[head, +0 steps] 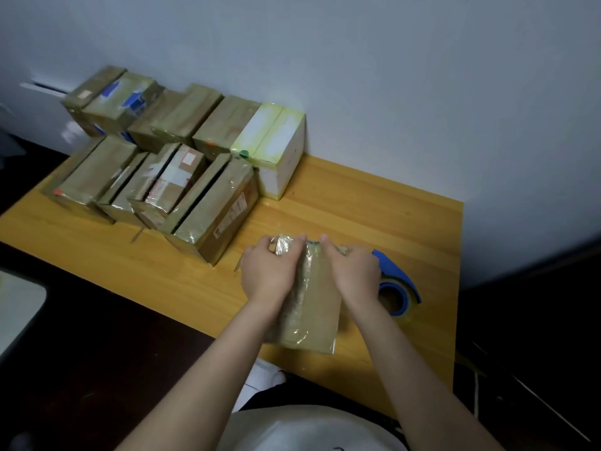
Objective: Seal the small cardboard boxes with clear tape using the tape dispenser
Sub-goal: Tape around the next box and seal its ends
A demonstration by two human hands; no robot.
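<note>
Near the desk [374, 206] edge, left hand [270, 271] and right hand [354, 271] curled over the far end of the box [313, 323], apparently to press tape down; tape dispenser [401, 288] lay unheld just beside the right hand.

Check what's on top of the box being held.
Wrinkled clear tape runs along the top seam of the box. The left hand and right hand hold the far end, covering the top there; whether the tape reaches that edge can't be seen.
</note>
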